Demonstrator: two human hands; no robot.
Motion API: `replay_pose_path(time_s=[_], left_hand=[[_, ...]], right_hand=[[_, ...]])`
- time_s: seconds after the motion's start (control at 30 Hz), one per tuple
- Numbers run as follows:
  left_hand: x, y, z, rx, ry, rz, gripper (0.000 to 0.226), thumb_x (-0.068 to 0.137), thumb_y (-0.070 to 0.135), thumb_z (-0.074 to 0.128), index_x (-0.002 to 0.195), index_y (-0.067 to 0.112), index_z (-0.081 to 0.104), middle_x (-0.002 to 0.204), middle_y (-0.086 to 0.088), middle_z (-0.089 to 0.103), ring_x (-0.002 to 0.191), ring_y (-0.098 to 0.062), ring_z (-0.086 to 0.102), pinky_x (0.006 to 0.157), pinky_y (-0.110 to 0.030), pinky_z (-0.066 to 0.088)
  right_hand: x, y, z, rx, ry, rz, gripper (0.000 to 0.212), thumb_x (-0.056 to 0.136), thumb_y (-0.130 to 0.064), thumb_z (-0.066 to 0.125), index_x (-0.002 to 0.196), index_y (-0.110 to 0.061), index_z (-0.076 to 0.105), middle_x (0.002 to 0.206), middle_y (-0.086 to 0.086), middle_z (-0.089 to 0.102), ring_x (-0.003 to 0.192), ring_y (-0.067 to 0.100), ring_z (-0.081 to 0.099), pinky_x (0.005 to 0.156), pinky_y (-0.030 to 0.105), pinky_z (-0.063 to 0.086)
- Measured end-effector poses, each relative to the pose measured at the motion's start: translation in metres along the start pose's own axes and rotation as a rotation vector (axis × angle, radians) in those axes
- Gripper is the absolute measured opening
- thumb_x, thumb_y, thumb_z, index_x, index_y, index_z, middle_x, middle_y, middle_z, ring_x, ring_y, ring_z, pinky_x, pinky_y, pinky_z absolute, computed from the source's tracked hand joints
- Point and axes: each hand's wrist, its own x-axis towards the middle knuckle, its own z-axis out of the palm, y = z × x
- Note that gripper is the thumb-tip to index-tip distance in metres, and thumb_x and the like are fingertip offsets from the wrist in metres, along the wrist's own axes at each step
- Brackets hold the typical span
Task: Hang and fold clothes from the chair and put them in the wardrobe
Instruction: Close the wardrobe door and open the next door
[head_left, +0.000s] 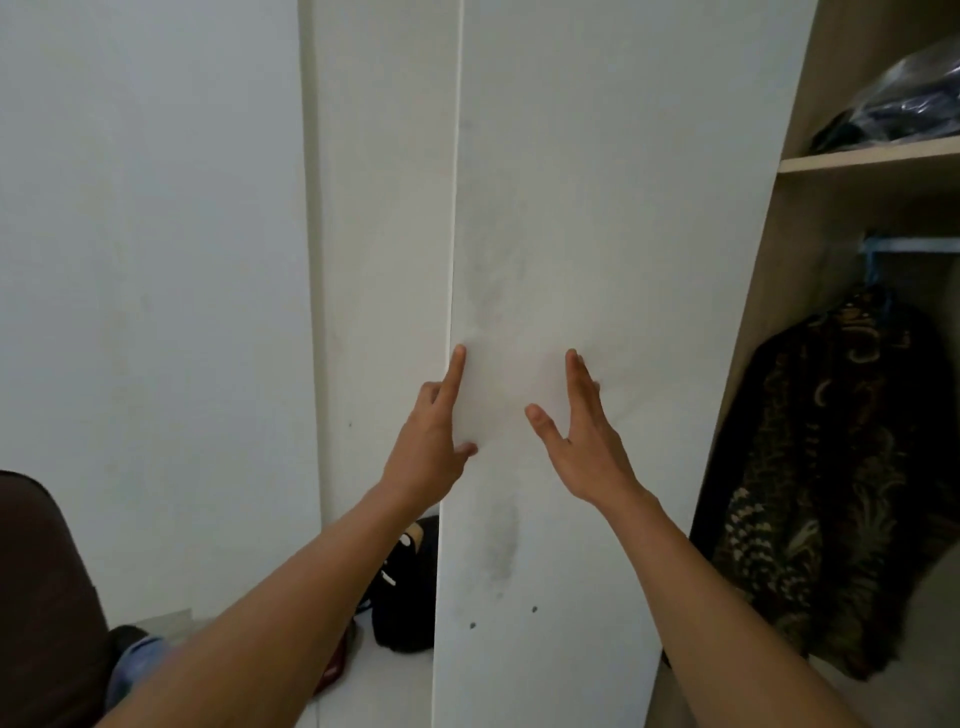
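The person is standing close to the open wardrobe (769, 322) and is working its white wardrobe door (597, 208) with both hands. The left hand (434, 441) is gripping the door's free edge: the thumb is lying on the front face, the index finger is stretching up along the edge, and the other fingers are curling behind it, so the door can be steered by that edge. The right hand (582, 436) is released, holding nothing, with fingers straight and the palm turned toward the door face. It seems to be touching the face with its fingertips, probably to steady the swing, though contact is hard to confirm.

Neither hand is carrying a garment. Inside the wardrobe, to the right of the door, a dark patterned shirt (831, 467) is hanging from a blue hanger (875, 270) on the rail (914, 244), with a plastic-wrapped bundle (904, 98) lying on the shelf (872, 156) above. The brown chair (41, 597) is sitting at the lower left, well apart from the wardrobe opening, and a bit of blue cloth (137, 660) is showing beside it; what else is waiting there is out of view. A black bag (408, 587) is resting on the floor behind the door's edge, so the door is likely being moved with care past it
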Motion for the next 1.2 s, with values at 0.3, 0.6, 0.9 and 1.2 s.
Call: replay_pose_path(time_s=[0.3,0.6,0.9,1.2], left_hand=[[-0.070,0.049,0.002,-0.094,0.048,0.077,0.122,0.086,0.019,0.076,0.146,0.050,-0.025,0.133,-0.004,0.054,0.105,-0.021,0.061,0.093,-0.043,0.053],[-0.154,0.188,0.036,-0.344,-0.057,0.132,0.090,0.088,0.024,0.075,0.145,0.056,0.012,0.133,0.018,0.054,0.097,0.004,0.059,0.081,-0.013,0.054],[-0.162,0.298,0.079,-0.434,-0.365,0.214,0.095,0.085,0.028,0.078,0.155,0.042,0.015,0.147,0.006,0.041,0.108,0.000,0.057,0.087,-0.019,0.056],[-0.166,0.364,0.140,-0.414,-0.637,0.279,0.116,0.072,0.060,0.079,0.152,0.053,-0.005,0.166,0.018,0.001,0.153,-0.013,0.009,0.121,-0.048,0.028]], right_hand=[[-0.053,-0.024,-0.054,0.092,0.035,0.064,0.075,0.094,-0.070,0.033,0.152,-0.052,-0.011,0.166,-0.011,0.008,0.143,0.023,0.038,0.112,0.041,0.032],[-0.139,-0.055,-0.178,0.221,0.117,-0.096,0.080,0.087,-0.073,0.046,0.149,-0.060,-0.004,0.162,0.000,0.028,0.143,0.021,0.037,0.114,0.049,0.036],[-0.198,-0.026,-0.299,-0.733,0.313,-0.156,0.067,0.099,-0.047,0.051,0.155,-0.044,0.013,0.151,0.007,0.044,0.136,0.029,0.046,0.112,0.061,0.035],[-0.221,0.034,-0.366,-1.222,0.420,0.019,0.096,0.079,-0.077,0.056,0.156,-0.042,0.014,0.167,0.015,0.000,0.150,0.046,-0.010,0.106,0.079,-0.004]])
